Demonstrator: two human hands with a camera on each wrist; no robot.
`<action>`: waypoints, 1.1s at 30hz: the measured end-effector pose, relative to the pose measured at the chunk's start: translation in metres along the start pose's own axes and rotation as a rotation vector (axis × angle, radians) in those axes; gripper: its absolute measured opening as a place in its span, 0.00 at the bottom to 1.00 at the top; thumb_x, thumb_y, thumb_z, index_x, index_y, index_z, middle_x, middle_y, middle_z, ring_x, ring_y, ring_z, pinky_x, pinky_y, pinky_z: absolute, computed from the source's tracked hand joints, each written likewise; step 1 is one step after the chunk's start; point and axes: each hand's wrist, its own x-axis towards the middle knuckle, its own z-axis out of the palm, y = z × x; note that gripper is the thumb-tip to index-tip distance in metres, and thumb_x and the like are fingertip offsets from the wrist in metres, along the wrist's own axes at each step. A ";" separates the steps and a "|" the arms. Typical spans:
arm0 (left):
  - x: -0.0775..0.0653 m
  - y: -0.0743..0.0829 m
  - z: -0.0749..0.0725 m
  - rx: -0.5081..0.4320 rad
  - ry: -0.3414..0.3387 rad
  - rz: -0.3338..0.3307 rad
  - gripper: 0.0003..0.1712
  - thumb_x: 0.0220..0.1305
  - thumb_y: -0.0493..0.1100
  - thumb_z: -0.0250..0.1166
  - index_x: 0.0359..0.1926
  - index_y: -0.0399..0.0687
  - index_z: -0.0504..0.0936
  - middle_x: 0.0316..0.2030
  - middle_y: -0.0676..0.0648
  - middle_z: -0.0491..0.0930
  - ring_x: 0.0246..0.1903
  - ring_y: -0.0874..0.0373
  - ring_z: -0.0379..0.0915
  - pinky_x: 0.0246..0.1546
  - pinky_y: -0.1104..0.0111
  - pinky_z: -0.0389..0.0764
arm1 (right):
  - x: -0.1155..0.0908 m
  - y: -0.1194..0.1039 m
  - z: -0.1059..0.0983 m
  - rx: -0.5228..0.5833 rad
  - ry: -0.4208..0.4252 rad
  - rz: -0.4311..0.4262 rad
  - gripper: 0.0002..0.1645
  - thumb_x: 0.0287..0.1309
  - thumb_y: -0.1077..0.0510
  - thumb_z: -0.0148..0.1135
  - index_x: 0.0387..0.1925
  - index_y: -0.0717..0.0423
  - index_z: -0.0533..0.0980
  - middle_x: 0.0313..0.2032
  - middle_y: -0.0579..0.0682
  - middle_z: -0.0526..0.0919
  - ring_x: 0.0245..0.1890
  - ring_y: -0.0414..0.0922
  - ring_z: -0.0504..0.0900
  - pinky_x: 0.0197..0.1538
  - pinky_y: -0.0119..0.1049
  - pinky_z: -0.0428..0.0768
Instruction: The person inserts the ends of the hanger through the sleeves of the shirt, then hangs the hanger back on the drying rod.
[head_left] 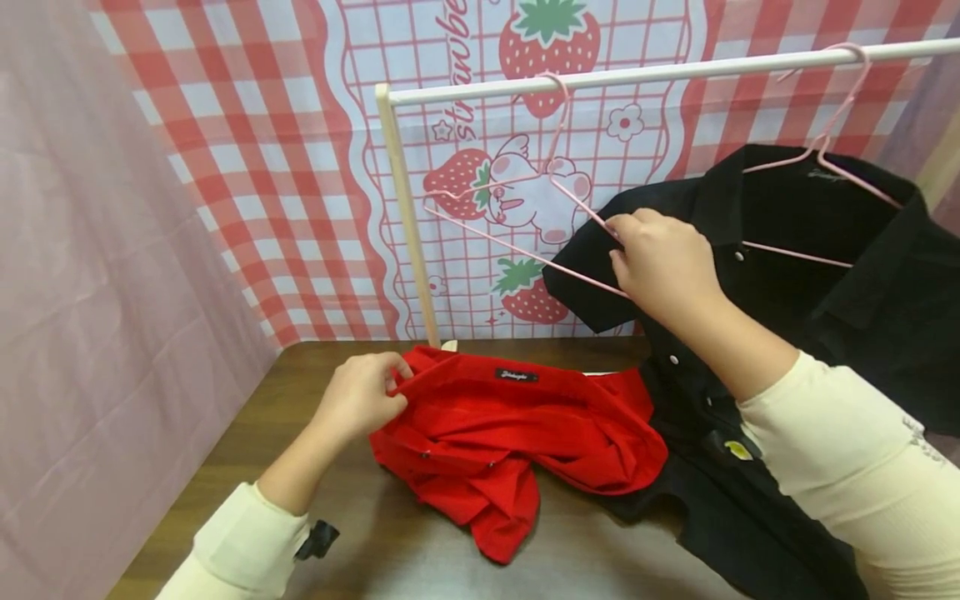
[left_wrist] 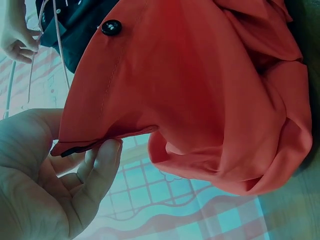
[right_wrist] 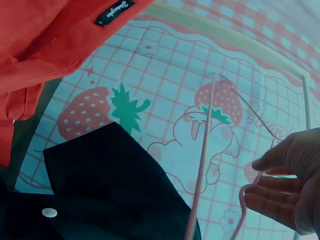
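A red shirt point(head_left: 465, 417) with dark buttons and a black neck label lies bunched on the table, its collar side raised. My left hand point(head_left: 363, 392) pinches its edge at the left; in the left wrist view, thumb and fingers hold a corner of the red cloth point(left_wrist: 165, 75) below a black button. Up at the rod, a bare pink wire hanger point(head_left: 525, 252) hangs by its hook. My right hand point(head_left: 663, 258) grips the hanger's right end, and the right wrist view shows the fingers point(right_wrist: 272, 195) on the pink wire. No cloth is on this hanger.
A black shirt point(head_left: 885, 333) hangs on another pink hanger point(head_left: 843, 71) at the right, its lower part reaching the table. The white rod point(head_left: 675, 73) rests on a wooden post point(head_left: 408, 208). Behind is a strawberry-print cloth point(head_left: 247, 167); the brown tabletop point(head_left: 262, 450) shows at the left.
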 end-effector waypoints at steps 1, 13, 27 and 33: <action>0.000 0.000 0.000 -0.002 -0.001 -0.002 0.11 0.49 0.32 0.67 0.37 0.44 0.82 0.19 0.51 0.70 0.21 0.57 0.65 0.22 0.66 0.68 | 0.001 0.000 0.001 -0.009 -0.002 0.007 0.16 0.54 0.67 0.63 0.46 0.69 0.79 0.35 0.66 0.82 0.29 0.61 0.81 0.29 0.57 0.80; 0.000 0.000 0.000 0.000 -0.010 -0.014 0.11 0.50 0.33 0.68 0.38 0.44 0.83 0.20 0.51 0.71 0.22 0.57 0.67 0.23 0.66 0.69 | 0.005 0.004 0.009 -0.023 -0.041 0.082 0.12 0.55 0.67 0.60 0.42 0.69 0.79 0.31 0.66 0.82 0.27 0.62 0.80 0.29 0.58 0.79; -0.001 -0.001 0.003 -0.009 0.006 0.012 0.11 0.49 0.32 0.68 0.37 0.43 0.83 0.20 0.52 0.72 0.22 0.58 0.67 0.22 0.67 0.69 | -0.001 -0.006 -0.003 -0.102 0.141 -0.064 0.13 0.55 0.66 0.62 0.42 0.69 0.79 0.32 0.66 0.81 0.30 0.61 0.79 0.23 0.58 0.78; -0.001 -0.002 0.003 -0.001 0.014 0.017 0.11 0.48 0.32 0.68 0.36 0.44 0.83 0.20 0.52 0.71 0.22 0.58 0.67 0.23 0.66 0.69 | -0.001 -0.005 0.001 -0.130 0.086 -0.043 0.08 0.55 0.68 0.60 0.35 0.71 0.76 0.29 0.66 0.78 0.26 0.62 0.77 0.23 0.58 0.78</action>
